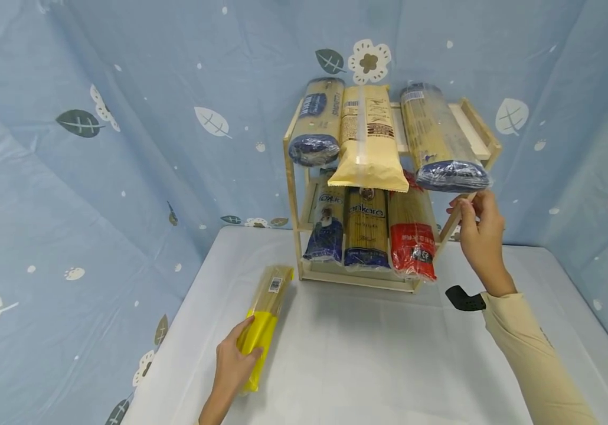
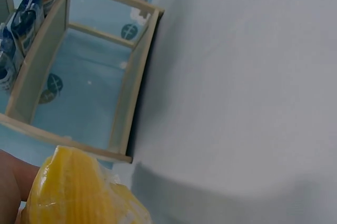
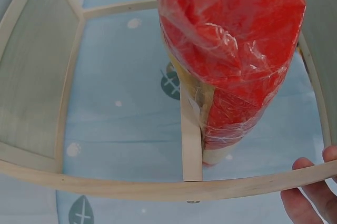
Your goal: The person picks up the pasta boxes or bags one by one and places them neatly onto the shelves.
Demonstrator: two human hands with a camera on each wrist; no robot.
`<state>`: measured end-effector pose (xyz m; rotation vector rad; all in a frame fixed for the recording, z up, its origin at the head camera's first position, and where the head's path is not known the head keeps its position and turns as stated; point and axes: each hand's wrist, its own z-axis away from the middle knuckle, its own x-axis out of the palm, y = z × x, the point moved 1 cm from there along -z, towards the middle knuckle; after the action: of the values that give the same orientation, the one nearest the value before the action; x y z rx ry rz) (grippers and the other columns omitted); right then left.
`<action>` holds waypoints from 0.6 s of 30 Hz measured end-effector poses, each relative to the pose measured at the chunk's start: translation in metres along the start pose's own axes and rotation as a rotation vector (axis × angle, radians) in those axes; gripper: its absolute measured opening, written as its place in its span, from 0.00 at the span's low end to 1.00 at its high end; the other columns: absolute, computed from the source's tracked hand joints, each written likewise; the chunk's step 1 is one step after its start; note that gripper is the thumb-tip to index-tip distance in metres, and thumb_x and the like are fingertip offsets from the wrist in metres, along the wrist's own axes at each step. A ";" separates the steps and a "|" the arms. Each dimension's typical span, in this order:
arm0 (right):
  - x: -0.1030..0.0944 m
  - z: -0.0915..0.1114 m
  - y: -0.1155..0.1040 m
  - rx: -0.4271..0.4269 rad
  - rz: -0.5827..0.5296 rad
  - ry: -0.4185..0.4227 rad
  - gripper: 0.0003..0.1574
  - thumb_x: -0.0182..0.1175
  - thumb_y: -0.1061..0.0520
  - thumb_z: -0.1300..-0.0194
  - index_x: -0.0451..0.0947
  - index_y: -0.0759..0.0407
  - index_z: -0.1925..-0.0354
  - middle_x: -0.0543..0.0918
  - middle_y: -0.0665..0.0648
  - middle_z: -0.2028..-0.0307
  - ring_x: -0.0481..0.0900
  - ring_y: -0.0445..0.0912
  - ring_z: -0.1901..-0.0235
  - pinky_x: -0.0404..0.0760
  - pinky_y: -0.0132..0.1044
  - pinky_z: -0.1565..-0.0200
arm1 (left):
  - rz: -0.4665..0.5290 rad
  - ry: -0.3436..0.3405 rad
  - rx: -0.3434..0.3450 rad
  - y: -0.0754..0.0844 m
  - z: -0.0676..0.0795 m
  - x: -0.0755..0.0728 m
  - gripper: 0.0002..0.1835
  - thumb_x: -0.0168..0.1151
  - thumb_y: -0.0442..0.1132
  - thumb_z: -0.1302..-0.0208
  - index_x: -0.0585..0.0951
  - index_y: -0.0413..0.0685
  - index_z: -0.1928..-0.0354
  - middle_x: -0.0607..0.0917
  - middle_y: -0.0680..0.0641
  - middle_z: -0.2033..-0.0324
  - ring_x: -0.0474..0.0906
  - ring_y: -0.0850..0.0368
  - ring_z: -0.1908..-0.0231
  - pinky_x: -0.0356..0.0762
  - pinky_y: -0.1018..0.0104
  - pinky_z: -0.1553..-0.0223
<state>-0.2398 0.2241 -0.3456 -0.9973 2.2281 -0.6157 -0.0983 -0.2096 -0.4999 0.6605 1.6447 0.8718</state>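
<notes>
My left hand [image 1: 231,364] grips a spaghetti pack [image 1: 262,330], clear at its far end and yellow at the near end, low over the white table left of the rack. In the left wrist view the yellow end of this pack fills the lower left corner. With curled fingers my right hand [image 1: 480,230] holds the front right post of the wooden rack [image 1: 359,284], just under the top tier. The right wrist view has those fingertips around a wooden bar [image 3: 242,188], beside a red-ended noodle pack [image 3: 231,40].
On the top tier lie two blue-ended spaghetti packs [image 1: 316,121] and a cream pack [image 1: 370,139] between them. The tier below bears two blue Ankara packs [image 1: 366,227] and a red-ended pack [image 1: 412,242]. Patterned blue cloth [image 1: 123,195] hangs behind the white table [image 1: 378,354].
</notes>
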 end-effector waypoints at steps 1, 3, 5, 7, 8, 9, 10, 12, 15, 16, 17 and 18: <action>0.000 0.000 0.000 0.006 0.002 -0.002 0.17 0.45 0.60 0.26 0.66 0.68 0.44 0.79 0.62 0.62 0.74 0.30 0.63 0.70 0.20 0.64 | -0.004 -0.004 -0.015 0.000 0.002 -0.001 0.33 0.69 0.24 0.56 0.76 0.42 0.42 0.78 0.35 0.46 0.77 0.40 0.53 0.78 0.46 0.57; 0.001 0.000 0.001 0.015 0.000 0.001 0.16 0.45 0.60 0.26 0.67 0.67 0.44 0.79 0.61 0.62 0.74 0.30 0.63 0.70 0.21 0.65 | -0.008 -0.012 -0.042 0.000 0.007 -0.003 0.33 0.70 0.25 0.56 0.76 0.43 0.42 0.77 0.36 0.45 0.77 0.41 0.53 0.78 0.47 0.57; 0.000 0.000 0.002 0.018 0.002 0.008 0.16 0.45 0.60 0.26 0.67 0.67 0.45 0.79 0.61 0.62 0.74 0.30 0.64 0.69 0.21 0.65 | -0.002 -0.023 -0.053 0.002 0.011 -0.003 0.34 0.70 0.25 0.56 0.76 0.44 0.41 0.77 0.36 0.45 0.77 0.41 0.53 0.78 0.47 0.57; -0.001 0.000 0.003 0.014 0.002 0.012 0.16 0.45 0.60 0.26 0.67 0.67 0.45 0.79 0.60 0.62 0.74 0.30 0.64 0.69 0.21 0.66 | 0.014 -0.031 -0.058 0.003 0.014 -0.003 0.34 0.69 0.24 0.56 0.76 0.44 0.41 0.77 0.36 0.45 0.77 0.41 0.53 0.79 0.48 0.58; -0.001 0.000 0.003 0.010 0.001 0.014 0.16 0.45 0.60 0.26 0.67 0.67 0.45 0.79 0.60 0.62 0.74 0.30 0.64 0.69 0.21 0.66 | 0.025 -0.037 -0.056 0.004 0.016 -0.003 0.34 0.69 0.24 0.56 0.76 0.44 0.41 0.77 0.35 0.45 0.77 0.41 0.54 0.79 0.49 0.59; -0.001 0.000 0.003 0.005 0.001 0.015 0.16 0.45 0.61 0.26 0.67 0.68 0.45 0.79 0.60 0.62 0.74 0.30 0.64 0.69 0.21 0.67 | 0.036 -0.043 -0.052 0.004 0.017 -0.002 0.34 0.69 0.23 0.56 0.76 0.43 0.41 0.77 0.35 0.45 0.77 0.41 0.54 0.80 0.50 0.60; -0.001 0.000 0.003 0.003 0.001 0.016 0.16 0.45 0.61 0.26 0.67 0.67 0.45 0.79 0.60 0.62 0.74 0.30 0.64 0.69 0.21 0.67 | 0.045 -0.048 -0.047 0.005 0.018 -0.002 0.34 0.69 0.23 0.56 0.76 0.43 0.41 0.77 0.34 0.45 0.77 0.41 0.54 0.80 0.51 0.60; -0.001 0.000 0.004 -0.002 0.001 0.017 0.16 0.46 0.61 0.26 0.67 0.67 0.45 0.79 0.60 0.62 0.74 0.30 0.64 0.69 0.21 0.66 | 0.063 -0.061 -0.041 0.007 0.021 -0.001 0.34 0.68 0.22 0.56 0.76 0.42 0.42 0.77 0.34 0.45 0.77 0.42 0.55 0.81 0.53 0.61; 0.000 0.000 0.004 -0.005 0.003 0.014 0.16 0.46 0.61 0.26 0.67 0.67 0.44 0.80 0.61 0.62 0.74 0.29 0.63 0.70 0.21 0.65 | 0.075 -0.079 -0.040 0.010 0.025 0.002 0.34 0.69 0.22 0.57 0.76 0.43 0.42 0.77 0.34 0.46 0.78 0.43 0.56 0.81 0.55 0.62; 0.001 0.000 0.004 -0.005 0.002 0.013 0.16 0.46 0.61 0.27 0.67 0.67 0.44 0.80 0.61 0.62 0.74 0.29 0.63 0.70 0.22 0.65 | 0.079 -0.087 -0.035 0.011 0.026 0.003 0.34 0.69 0.22 0.57 0.76 0.42 0.42 0.77 0.34 0.46 0.78 0.43 0.57 0.81 0.55 0.63; 0.001 0.000 0.004 -0.004 0.002 0.011 0.16 0.46 0.61 0.27 0.67 0.67 0.44 0.80 0.61 0.62 0.74 0.29 0.63 0.70 0.22 0.65 | 0.084 -0.094 -0.030 0.012 0.027 0.004 0.34 0.69 0.22 0.57 0.76 0.42 0.42 0.77 0.33 0.47 0.78 0.43 0.57 0.81 0.55 0.64; 0.001 0.000 0.003 -0.002 -0.001 0.010 0.16 0.46 0.61 0.27 0.67 0.67 0.44 0.80 0.61 0.62 0.75 0.29 0.63 0.71 0.22 0.65 | 0.085 -0.099 -0.026 0.013 0.029 0.005 0.34 0.69 0.22 0.58 0.76 0.42 0.42 0.77 0.34 0.47 0.78 0.43 0.58 0.81 0.56 0.64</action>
<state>-0.2416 0.2255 -0.3479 -0.9987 2.2373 -0.6198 -0.0720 -0.1918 -0.4953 0.7478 1.5240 0.9059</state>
